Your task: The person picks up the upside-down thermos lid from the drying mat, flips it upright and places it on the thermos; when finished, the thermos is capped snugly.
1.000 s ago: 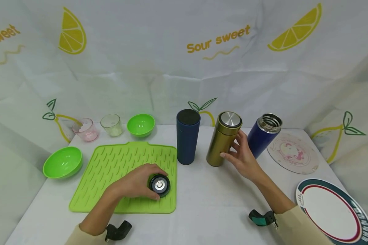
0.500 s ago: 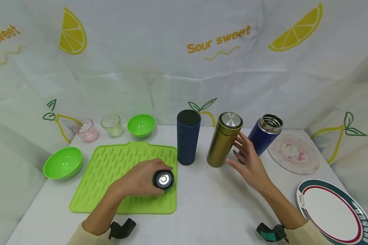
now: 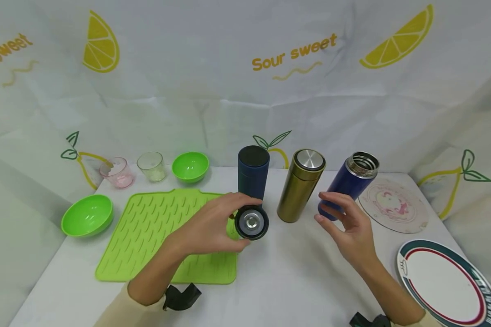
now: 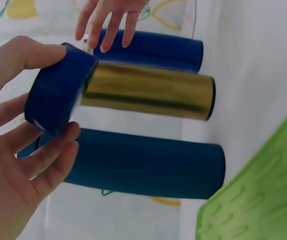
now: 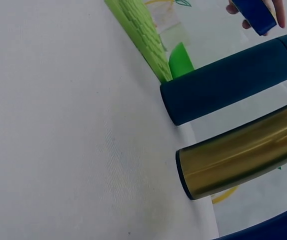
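My left hand [image 3: 212, 227] pinches a blue bottle lid [image 3: 251, 222] between thumb and fingers, its underside with a silver centre facing the head camera. In the left wrist view, the lid [image 4: 58, 90] shows its smooth blue side. My right hand [image 3: 352, 231] is empty, fingers spread and slightly bent, close in front of the lidless blue thermos bottle [image 3: 352, 179], whose steel threaded mouth faces up. Left of that bottle stands a gold thermos [image 3: 298, 193] with a silver-topped lid. A dark blue capped tumbler [image 3: 252, 175] stands farther left, its lower part hidden behind the left hand and lid.
A green ridged mat [image 3: 155, 227] lies on the left. Around it are two green bowls [image 3: 87, 217], a pink glass [image 3: 117, 175] and a clear glass [image 3: 151, 168]. On the right lie a pink-printed round mat [image 3: 393, 204] and a white plate [image 3: 442, 281] with a dark rim.
My left hand has lifted the lid off the green mat and carried it right, in front of the tumbler. My right hand has let go of the gold thermos and moved right.
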The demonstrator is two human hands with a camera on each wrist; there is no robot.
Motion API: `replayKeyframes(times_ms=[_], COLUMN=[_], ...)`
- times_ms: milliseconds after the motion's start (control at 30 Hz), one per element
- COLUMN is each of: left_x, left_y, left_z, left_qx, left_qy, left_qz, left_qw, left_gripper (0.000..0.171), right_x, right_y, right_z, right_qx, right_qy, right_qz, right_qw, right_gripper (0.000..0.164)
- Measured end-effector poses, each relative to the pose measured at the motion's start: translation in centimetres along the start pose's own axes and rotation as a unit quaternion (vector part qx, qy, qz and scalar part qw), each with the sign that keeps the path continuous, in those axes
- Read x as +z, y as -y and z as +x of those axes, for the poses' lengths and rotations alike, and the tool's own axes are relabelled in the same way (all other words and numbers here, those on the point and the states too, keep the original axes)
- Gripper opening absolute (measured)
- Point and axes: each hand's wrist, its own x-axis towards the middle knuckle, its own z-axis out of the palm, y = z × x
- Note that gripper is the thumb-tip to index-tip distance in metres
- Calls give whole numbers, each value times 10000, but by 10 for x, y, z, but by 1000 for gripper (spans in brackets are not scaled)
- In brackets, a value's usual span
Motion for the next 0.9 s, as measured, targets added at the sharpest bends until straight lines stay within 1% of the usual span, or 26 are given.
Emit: replayKeyframes(times_ms=[100, 167, 267, 333, 400, 533, 633, 767, 900], left_x=[5, 8, 12, 14, 16, 20, 22, 24, 23], left_y=[-5, -8, -12, -14, -15, -15, -15, -15, -14], left_z=[8, 12, 17, 19, 20, 23, 23, 22, 16], left_qx=[136, 190, 215, 223, 251, 394, 430, 352, 189], left_qy=[-230, -351, -451, -503, -536, -605, -624, -611, -756], left_qz=[-228, -324, -439, -471, -488, -419, -329, -295, -390], left_qw=[9994, 9987, 9978, 9974, 9971, 9965, 9966, 9971, 9962], left_gripper=[71, 70, 68, 66, 65, 67, 68, 68, 65], right_x=[4, 8, 14, 19, 24, 30, 33, 36, 41], right_y=[2, 3, 6, 8, 10, 12, 12, 12, 12], right_z=[0, 0, 0, -1, -2, -2, -4, -5, -1], right_qx=[-275, -355, -189, -47, -4, -87, -142, -182, -145], right_qy=[296, 543, 866, 1022, 1154, 1321, 1381, 1372, 1446], right_qz=[557, 797, 818, 792, 773, 896, 1014, 1107, 1204], right_qw=[9976, 9947, 9927, 9916, 9903, 9871, 9851, 9842, 9820], right_gripper=[49, 49, 50, 51, 52, 51, 49, 44, 43])
